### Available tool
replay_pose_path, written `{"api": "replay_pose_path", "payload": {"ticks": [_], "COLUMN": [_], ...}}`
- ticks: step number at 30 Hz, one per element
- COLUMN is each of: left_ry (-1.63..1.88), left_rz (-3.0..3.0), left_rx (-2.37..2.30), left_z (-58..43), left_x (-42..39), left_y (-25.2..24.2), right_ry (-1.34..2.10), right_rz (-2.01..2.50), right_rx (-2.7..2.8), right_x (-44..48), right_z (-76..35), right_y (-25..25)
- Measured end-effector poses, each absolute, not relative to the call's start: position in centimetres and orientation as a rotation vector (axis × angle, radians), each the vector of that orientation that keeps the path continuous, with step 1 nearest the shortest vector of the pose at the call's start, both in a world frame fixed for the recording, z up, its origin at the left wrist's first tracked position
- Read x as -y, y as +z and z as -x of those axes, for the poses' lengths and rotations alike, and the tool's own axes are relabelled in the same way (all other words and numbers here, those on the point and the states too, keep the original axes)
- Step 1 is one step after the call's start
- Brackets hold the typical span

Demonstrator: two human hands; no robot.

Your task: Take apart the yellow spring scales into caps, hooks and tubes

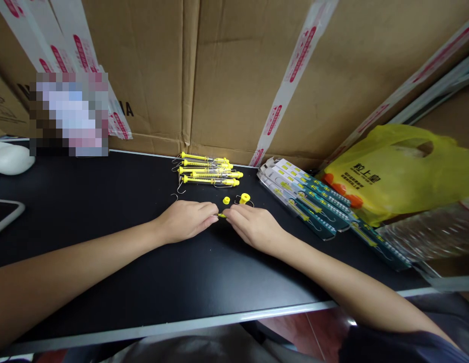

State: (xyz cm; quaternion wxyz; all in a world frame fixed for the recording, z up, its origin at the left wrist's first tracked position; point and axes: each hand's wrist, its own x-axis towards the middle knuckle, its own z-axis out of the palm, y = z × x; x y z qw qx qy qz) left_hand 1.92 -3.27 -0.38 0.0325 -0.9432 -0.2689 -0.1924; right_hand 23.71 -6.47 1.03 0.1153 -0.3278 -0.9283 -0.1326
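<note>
My left hand [187, 220] and my right hand [251, 227] rest on the black table [106, 201], fingertips meeting around a small yellow part [221, 215]. Both hands are closed in a pinch on it; most of the part is hidden. Two loose yellow caps [226, 200] [244, 198] and thin wire hooks lie just beyond the fingers. Further back lies a pile of several yellow-ended clear tube spring scales [210, 170].
Flat packaged scales [306, 199] are stacked at the right, beside a yellow plastic bag [401, 171] and clear wrapping [434, 232]. Cardboard boxes [234, 70] wall the back. A tablet corner [3, 212] and a white object [9, 157] lie at the left.
</note>
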Motion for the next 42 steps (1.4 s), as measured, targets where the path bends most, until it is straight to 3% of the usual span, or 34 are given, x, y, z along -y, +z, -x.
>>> {"api": "replay_pose_path", "payload": {"ticks": [18, 26, 33, 36, 38, 40, 42], "left_ry": [-0.642, -0.679, -0.713, -0.743, -0.758, -0.733, -0.711], "left_rz": [2.962, 2.941, 2.912, 2.902, 2.913, 2.931, 2.94], "left_rx": [0.81, 0.819, 0.778, 0.808, 0.853, 0.874, 0.868], "left_z": [-1.8, -1.8, -1.8, -1.8, -1.8, -1.7, -1.7], "left_x": [3.2, 3.3, 3.2, 3.1, 3.1, 3.0, 3.0], "left_y": [-0.7, -0.6, -0.7, -0.6, -0.6, -0.6, -0.6], "right_ry": [0.88, 1.699, 2.03, 2.073, 1.913, 1.451, 0.776], "right_rz": [1.033, 1.022, 0.956, 0.926, 0.954, 1.043, 1.101], "right_rx": [2.398, 1.913, 1.679, 1.688, 1.779, 1.953, 2.137], "right_x": [6.8, 6.6, 6.4, 6.5, 6.5, 6.3, 5.8], "right_z": [-23.5, -23.5, -23.6, -24.0, -24.2, -24.4, -24.6], "right_y": [2.2, 1.9, 2.4, 3.0, 3.4, 3.5, 3.2]}}
